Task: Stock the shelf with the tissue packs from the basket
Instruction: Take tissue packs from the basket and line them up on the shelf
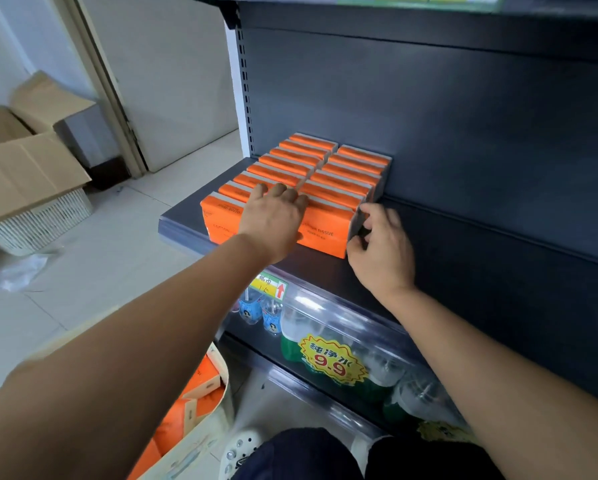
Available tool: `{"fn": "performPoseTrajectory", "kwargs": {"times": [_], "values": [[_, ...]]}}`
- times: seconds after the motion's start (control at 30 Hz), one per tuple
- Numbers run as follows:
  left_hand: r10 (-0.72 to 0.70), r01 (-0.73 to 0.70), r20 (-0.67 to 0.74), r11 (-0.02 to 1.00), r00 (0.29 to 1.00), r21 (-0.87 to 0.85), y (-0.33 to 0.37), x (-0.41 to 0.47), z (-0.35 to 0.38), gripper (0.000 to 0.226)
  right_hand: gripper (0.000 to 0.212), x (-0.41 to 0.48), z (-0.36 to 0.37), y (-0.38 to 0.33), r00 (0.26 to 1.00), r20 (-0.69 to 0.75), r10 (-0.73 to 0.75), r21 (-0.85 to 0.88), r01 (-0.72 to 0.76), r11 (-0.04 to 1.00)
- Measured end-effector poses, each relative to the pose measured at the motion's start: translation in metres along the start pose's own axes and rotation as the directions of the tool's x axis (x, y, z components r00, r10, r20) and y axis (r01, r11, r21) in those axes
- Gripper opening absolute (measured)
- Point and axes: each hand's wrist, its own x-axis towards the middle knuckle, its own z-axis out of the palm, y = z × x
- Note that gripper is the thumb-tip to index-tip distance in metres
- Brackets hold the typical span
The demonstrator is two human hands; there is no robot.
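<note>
Two rows of orange tissue packs (346,174) stand upright on the dark shelf (464,258), running from the front edge to the back panel. My left hand (273,216) lies flat on top of the front packs, fingers spread across the gap between the rows. My right hand (380,247) curls around the right end of the front pack (322,233) of the right row, thumb and fingers touching its grey side. At the bottom left, a beige bag-like basket (200,441) holds more orange packs (183,410).
The shelf's right part is bare. Below it sit water bottles (325,344) with a yellow 9.9 price tag and small blue bottles (252,310). An open cardboard box (24,168) over a white crate (44,220) stands on the tiled floor at left.
</note>
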Motion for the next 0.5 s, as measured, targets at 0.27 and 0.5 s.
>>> {"fn": "performPoseTrajectory", "kwargs": {"times": [0.27,0.5], "values": [[-0.083,0.085,0.03,0.993,0.996,-0.085,-0.035,-0.098,-0.003,0.046,0.031,-0.061,0.011,-0.059,0.964,0.222,-0.145,-0.073,0.165,0.984],[-0.264,0.29,0.263,0.955,0.928,-0.065,-0.098,-0.21,0.046,0.045,0.03,-0.112,0.07,-0.127,0.81,0.555,-0.188,-0.058,0.262,0.963]]}}
